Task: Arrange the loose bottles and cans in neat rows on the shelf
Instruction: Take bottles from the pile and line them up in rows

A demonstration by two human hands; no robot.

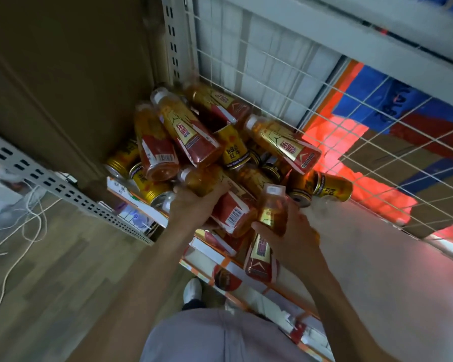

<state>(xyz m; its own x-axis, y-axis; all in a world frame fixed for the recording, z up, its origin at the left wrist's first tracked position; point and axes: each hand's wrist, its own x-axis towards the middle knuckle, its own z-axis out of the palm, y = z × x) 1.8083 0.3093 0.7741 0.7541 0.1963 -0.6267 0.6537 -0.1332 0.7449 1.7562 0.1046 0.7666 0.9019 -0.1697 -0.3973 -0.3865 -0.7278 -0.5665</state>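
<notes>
The left grip [194, 205] is holding a bottle [207, 180] at the front of the pile [194, 142]; the right grip [288, 236] is holding a second bottle [271, 205] just beside the pile. Cans [332, 189] and bottles are lying heaped on the shelf [377, 257] and no row is standing, so I judge nearly all the work is waiting.

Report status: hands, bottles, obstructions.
Left hand grips one bottle, right hand a second bottle. Bottles, cans heaped in shelf corner. No rows yet; heap in the way.

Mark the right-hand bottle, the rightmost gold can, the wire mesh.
Amber plastic bottle [271, 209] gripped by right hand [290, 239]: head view, upper body.
Gold metal can [332, 190] lying sideways: head view, printed side.
White wire mesh panel [272, 82]: head view, grid face.
</notes>
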